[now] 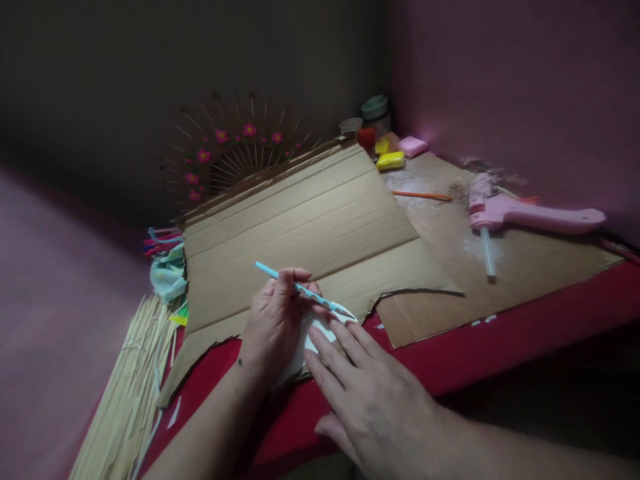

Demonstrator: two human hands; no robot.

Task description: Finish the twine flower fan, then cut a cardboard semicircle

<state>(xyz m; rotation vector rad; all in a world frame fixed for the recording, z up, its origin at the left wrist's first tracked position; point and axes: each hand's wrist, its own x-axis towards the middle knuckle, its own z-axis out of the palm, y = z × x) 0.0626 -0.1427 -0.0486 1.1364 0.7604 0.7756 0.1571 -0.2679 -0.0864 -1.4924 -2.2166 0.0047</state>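
A light blue pencil (311, 294) with dark spots is gripped in my left hand (273, 320), its tip pointing right and down at the edge of a white paper piece (299, 347). The paper lies on the front edge of a large cardboard sheet (300, 220) that has curved cut-outs along its near side. My right hand (365, 380) rests flat over the paper, fingers stretched out and fingertips close to the pencil tip. Much of the paper is hidden beneath both hands.
A pink glue gun (540, 215) with a glue stick lies on brown board (440, 267) at right. Near it are an orange stick (423, 195) and yellow (391, 161) and pink packets (413, 146). Bamboo sticks (123, 380) lie left; a flowered fan-shaped decoration (245, 157) stands behind.
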